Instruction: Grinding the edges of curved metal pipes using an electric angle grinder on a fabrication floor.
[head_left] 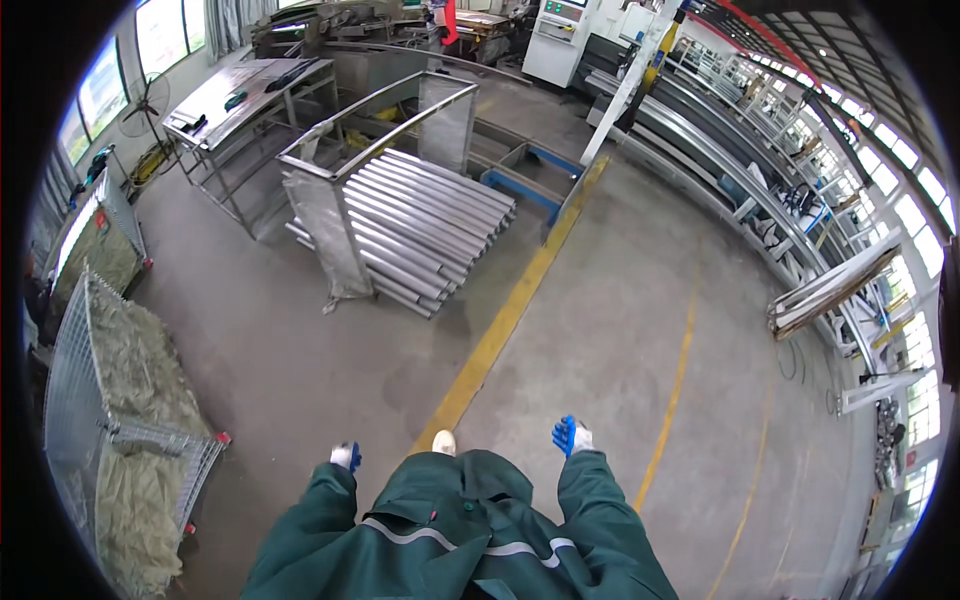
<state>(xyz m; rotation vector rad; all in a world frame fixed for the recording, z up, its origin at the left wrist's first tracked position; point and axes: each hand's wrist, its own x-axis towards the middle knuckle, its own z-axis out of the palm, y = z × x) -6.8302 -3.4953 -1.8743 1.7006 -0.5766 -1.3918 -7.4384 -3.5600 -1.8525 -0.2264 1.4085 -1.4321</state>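
Right hand — fingers loosely parted; left hand, can't tell — yellow floor line between.

The left hand and right hand are gloved in blue and white. The jacket is dark green with a silvery stripe; the shoe looks cream, though small. Pipes are silver-grey, the floor grey with yellow lines.

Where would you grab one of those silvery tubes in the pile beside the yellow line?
Probably by the end nearest the yellow line, coming from that side. The tubes lie closely side by side, leaving little finger room along their lengths, but those ends look uncovered. A wrapped upright partly hides the opposite ends.
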